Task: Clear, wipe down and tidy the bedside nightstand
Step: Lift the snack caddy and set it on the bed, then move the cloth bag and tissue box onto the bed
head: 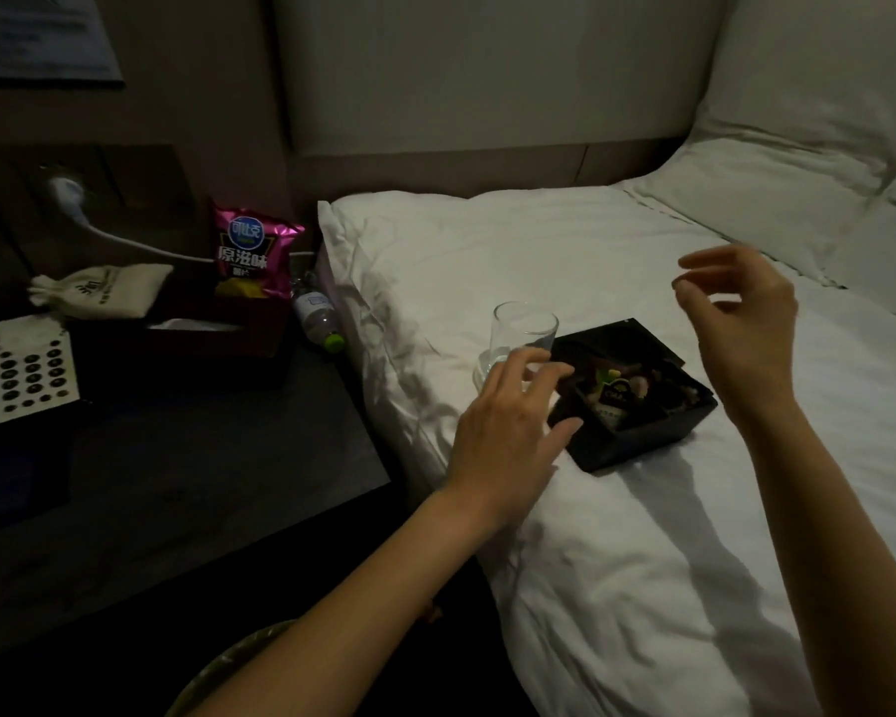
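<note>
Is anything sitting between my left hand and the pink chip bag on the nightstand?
Nothing visible blocks it. The left hand is over the white bed by the clear drinking glass; the pink foil chip bag stands in a dark box on the dark nightstand, with bare tabletop between and a small plastic water bottle lying beside that path.

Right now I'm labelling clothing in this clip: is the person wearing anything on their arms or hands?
No. The left hand and right hand are bare: no gloves, and no rings, watch or bracelet show. Both forearms are uncovered to the frame's lower edge, with no sleeve in view. The dim light could hide small details.
</note>
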Demonstrator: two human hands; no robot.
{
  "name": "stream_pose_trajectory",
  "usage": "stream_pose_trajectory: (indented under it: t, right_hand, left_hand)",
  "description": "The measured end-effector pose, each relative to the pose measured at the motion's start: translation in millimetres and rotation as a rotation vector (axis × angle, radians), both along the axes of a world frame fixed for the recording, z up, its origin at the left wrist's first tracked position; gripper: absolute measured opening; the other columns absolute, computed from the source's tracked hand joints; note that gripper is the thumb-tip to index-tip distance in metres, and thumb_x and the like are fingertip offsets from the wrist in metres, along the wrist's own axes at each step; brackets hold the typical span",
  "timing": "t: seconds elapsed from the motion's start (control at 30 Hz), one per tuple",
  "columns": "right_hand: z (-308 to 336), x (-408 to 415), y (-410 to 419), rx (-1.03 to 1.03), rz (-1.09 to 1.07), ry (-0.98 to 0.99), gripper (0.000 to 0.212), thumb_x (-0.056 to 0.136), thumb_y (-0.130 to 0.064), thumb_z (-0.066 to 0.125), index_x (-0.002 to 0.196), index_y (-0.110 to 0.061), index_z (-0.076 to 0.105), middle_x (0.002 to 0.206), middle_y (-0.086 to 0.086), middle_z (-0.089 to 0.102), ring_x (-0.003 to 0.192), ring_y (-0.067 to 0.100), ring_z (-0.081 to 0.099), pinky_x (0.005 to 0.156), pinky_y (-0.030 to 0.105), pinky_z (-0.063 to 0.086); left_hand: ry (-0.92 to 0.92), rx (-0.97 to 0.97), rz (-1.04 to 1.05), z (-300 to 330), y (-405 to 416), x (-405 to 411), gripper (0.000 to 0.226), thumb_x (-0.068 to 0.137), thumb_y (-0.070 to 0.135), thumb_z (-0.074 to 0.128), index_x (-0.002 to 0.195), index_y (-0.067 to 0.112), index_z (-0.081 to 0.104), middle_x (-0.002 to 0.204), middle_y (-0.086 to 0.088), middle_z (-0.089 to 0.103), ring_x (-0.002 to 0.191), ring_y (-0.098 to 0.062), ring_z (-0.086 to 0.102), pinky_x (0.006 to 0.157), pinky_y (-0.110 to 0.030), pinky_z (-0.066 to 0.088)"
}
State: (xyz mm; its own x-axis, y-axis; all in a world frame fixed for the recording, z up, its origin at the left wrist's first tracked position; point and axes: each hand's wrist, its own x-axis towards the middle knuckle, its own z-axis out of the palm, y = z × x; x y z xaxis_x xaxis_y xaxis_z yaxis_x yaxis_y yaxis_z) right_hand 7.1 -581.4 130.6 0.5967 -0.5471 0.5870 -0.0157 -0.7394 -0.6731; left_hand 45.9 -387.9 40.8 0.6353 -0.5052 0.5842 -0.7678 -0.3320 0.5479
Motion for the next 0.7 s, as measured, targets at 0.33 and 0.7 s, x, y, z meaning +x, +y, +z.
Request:
stream_pose_trajectory:
  t: [0.33, 0.7]
  right_hand:
    - [-16.2, 118.6, 184.1, -0.007, 0.569, 0.146, 0.007, 0.088, -0.005, 0.066, 0.094, -0.006, 0.069, 0.089, 0.004, 0.070, 0.080, 0.010, 0.064, 0.064, 0.010, 0.044]
    - [-118.4, 258.3, 293.3, -0.294, 0.829, 0.704, 0.050, 0.086, -0.023, 0.072, 0.130, -0.011, 0.053, 0.129, 0.013, 0.054, 0.119, 0.030, 0.052, 0.101, 0.044, 0.044]
  left_hand:
    - [0.196, -0.093, 0.352, -14.8, 146.2, 93.8, 0.018, 0.085, 0.021, 0.069, 0.102, 0.019, 0.064, 0.097, 0.003, 0.057, 0.089, -0.017, 0.058, 0.077, -0.042, 0.051]
    - [0.703, -0.458, 0.707, -61.6, 303.1, 216.0, 0.030, 0.089, 0.013, 0.066, 0.118, 0.009, 0.057, 0.114, -0.012, 0.061, 0.106, -0.026, 0.060, 0.091, -0.044, 0.052]
